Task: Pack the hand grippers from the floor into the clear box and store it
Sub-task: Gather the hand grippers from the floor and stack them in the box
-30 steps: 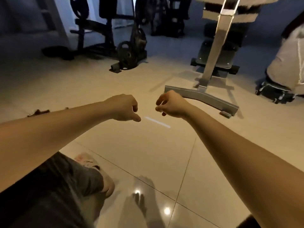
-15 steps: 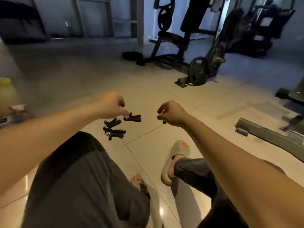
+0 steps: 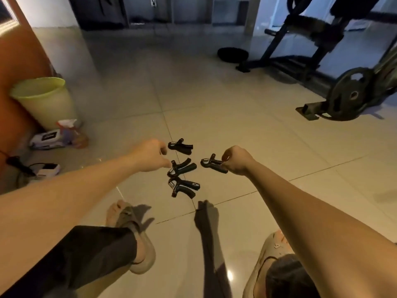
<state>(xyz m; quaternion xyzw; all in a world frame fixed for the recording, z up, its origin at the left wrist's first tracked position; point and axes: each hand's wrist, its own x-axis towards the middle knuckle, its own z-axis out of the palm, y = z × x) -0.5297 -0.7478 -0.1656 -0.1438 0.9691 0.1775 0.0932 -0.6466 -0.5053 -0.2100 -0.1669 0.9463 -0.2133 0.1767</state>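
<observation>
Two feet in sandals (image 3: pixel 139 244) stand nearest the camera on the glossy tiled floor (image 3: pixel 225 108), with the person's shadow between them. Just beyond lie four hand grippers, all on the floor and none packed. The nearest gripper (image 3: pixel 183 187) lies just beside the middle gripper (image 3: pixel 181 167). A third, the right-side gripper (image 3: pixel 211 163), lies apart to the right, and the far gripper (image 3: pixel 180 146) lies behind them.

The left hand (image 3: pixel 150 155) is curled into a loose fist with nothing visibly in it. Its thumb tip is just beside the middle gripper's head, and I cannot tell whether they touch. The right hand (image 3: pixel 236 160) is curled too and covers the handle ends of the right-side gripper. Whether it pinches them or only hangs in front of them cannot be told.

Farther off, a green bin (image 3: pixel 43 100) and a pack of wipes (image 3: pixel 48 138) sit at the left wall. A weight plate (image 3: pixel 352 97) leans on a stand at the right.

The clear box is not in view, which is probably the main hazard: picked-up grippers would have to be carried to wherever it is. Scooping several at once could let one slip from the hand and skid across the slick tile. The two close ones could hook handles and come up tangled. The far one could be overlooked.
</observation>
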